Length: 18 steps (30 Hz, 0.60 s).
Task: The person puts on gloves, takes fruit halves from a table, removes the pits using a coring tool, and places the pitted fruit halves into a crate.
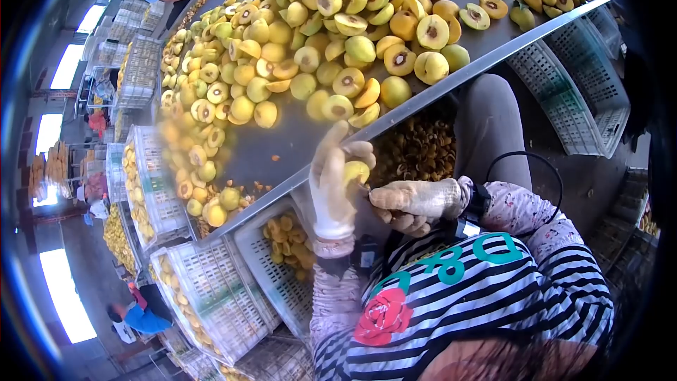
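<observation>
My left fingers (357, 149) clamped on fruit (356, 172); right fingers (389, 199) curled together, contents unclear. Crate (268, 282), lower centre, part-filled; heap (307, 58) on desk (264, 149), upper centre, apparently left.

Windows (67, 296) blown white; strong fisheye curve, black edges; hazy smear mid-left.

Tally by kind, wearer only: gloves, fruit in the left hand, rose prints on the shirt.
Gloves: 2
Fruit in left hand: 1
Rose print: 1
Total: 4
Right hand contents unclear, uncounted.
</observation>
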{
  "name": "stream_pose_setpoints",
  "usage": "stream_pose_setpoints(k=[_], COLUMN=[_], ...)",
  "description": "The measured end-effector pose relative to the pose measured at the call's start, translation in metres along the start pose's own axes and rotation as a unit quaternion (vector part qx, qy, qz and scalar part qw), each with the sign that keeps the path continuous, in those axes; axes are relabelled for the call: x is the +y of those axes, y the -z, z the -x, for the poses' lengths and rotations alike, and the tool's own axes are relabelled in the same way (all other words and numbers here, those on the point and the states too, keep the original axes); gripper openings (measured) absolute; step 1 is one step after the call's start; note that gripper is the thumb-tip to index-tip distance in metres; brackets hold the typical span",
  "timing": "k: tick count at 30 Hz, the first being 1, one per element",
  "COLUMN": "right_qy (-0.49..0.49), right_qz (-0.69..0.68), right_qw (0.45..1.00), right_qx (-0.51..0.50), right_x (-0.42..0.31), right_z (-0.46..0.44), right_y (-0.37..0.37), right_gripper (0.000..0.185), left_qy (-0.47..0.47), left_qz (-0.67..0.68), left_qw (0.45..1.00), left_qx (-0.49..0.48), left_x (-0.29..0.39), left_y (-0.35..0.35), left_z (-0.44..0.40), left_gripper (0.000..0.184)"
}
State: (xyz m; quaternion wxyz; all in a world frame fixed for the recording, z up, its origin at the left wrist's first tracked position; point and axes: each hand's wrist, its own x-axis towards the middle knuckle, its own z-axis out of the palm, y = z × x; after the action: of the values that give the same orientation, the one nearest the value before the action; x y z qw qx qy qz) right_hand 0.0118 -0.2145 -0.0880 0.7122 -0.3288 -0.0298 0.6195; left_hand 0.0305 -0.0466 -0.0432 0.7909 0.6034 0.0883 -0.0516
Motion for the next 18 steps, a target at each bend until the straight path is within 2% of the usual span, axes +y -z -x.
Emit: stream_pose_setpoints(k=[2, 3, 4, 6, 9, 12, 13, 18], right_qy=[0.002, 0.016, 0.038, 0.18, 0.107, -0.049, -0.056, 0.079], right_qz=[-0.071, 0.019, 0.104, 0.273, 0.236, 0.144, 0.13, 0.288], right_qw=[0.995, 1.0, 0.991, 0.935, 0.959, 0.986, 0.988, 0.937], right_qx=[-0.074, -0.014, 0.068, 0.137, 0.112, 0.062, 0.059, 0.179], right_x=[0.005, 0.004, 0.004, 0.004, -0.002, -0.002, -0.001, 0.002], right_z=[0.001, -0.001, -0.004, -0.011, -0.009, -0.01, -0.01, -0.021], right_y=[-0.002, -0.007, -0.013, -0.015, -0.016, -0.003, -0.002, -0.009], right_gripper=[0.047, 0.044, 0.041, 0.039, 0.041, 0.044, 0.047, 0.048], left_qy=[-0.146, -0.135, -0.081, 0.024, 0.094, 0.143, 0.154, 0.162], left_qz=[0.081, 0.105, 0.089, 0.058, -0.001, -0.047, -0.044, -0.074], left_qw=[0.986, 0.985, 0.993, 0.998, 0.992, 0.975, 0.97, 0.96], left_qx=[0.0, 0.012, 0.006, -0.01, -0.085, -0.165, -0.182, -0.216], left_x=[-0.019, -0.023, -0.025, -0.013, -0.002, 0.004, 0.004, -0.003], left_y=[0.0, 0.005, 0.011, 0.02, 0.031, 0.035, 0.036, 0.041], left_z=[0.011, 0.011, 0.013, 0.008, -0.002, -0.015, -0.018, -0.034], left_gripper=[0.041, 0.037, 0.036, 0.034, 0.034, 0.033, 0.033, 0.032])
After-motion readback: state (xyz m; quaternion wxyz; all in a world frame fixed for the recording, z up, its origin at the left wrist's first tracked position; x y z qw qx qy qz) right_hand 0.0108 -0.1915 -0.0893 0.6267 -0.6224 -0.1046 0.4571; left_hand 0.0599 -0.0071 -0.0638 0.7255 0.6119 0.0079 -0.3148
